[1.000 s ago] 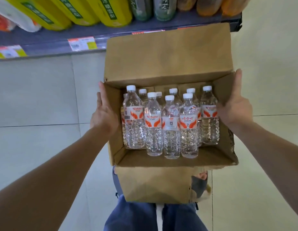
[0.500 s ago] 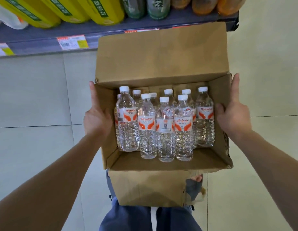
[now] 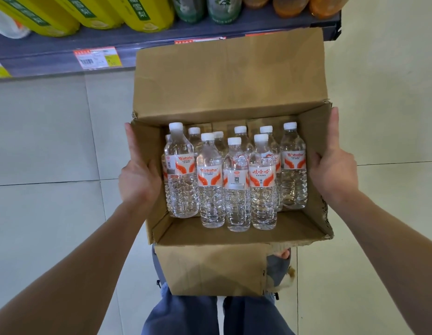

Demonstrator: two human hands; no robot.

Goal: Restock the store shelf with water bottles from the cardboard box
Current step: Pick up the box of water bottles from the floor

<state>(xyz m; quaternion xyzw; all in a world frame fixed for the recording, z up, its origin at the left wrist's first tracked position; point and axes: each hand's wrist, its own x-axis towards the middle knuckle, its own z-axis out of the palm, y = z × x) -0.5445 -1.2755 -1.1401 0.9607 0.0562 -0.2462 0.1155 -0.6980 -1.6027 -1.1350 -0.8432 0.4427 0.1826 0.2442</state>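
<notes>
Head view, looking down.

Box [image 3: 315,131]: brown cardboard, open at the top, held between both hands. Far flap [image 3: 229,78] stands up and leans away; near flap [image 3: 210,269] hangs down in front of blue trousers [image 3: 186,315].

Bottles [image 3: 236,180]: inside the box, upright, clear with white caps and orange-and-white labels. At least nine caps can be counted; one or two more may sit behind on the left. They are packed touching one another toward the far wall and middle of the box. A strip of the box's bottom along its near wall shows bare cardboard.

Left hand [image 3: 137,182]: pressed against the outside of the box's left wall, thumb straight up along that wall's edge. The fingers are hidden by the box, so how they lie cannot be told, but the hand bears on the box.

Right hand [image 3: 333,172]: against the box's right wall, thumb pointing up along the outside, a finger curled over the wall's top edge. It grips the wall.

Surroundings: pale tiled floor [image 3: 41,141] on both sides of the box. Beyond the far flap runs a grey shelf [image 3: 53,50] with a price tag [image 3: 95,58] on its front edge and yellow bottles [image 3: 142,13] standing on it.
</notes>
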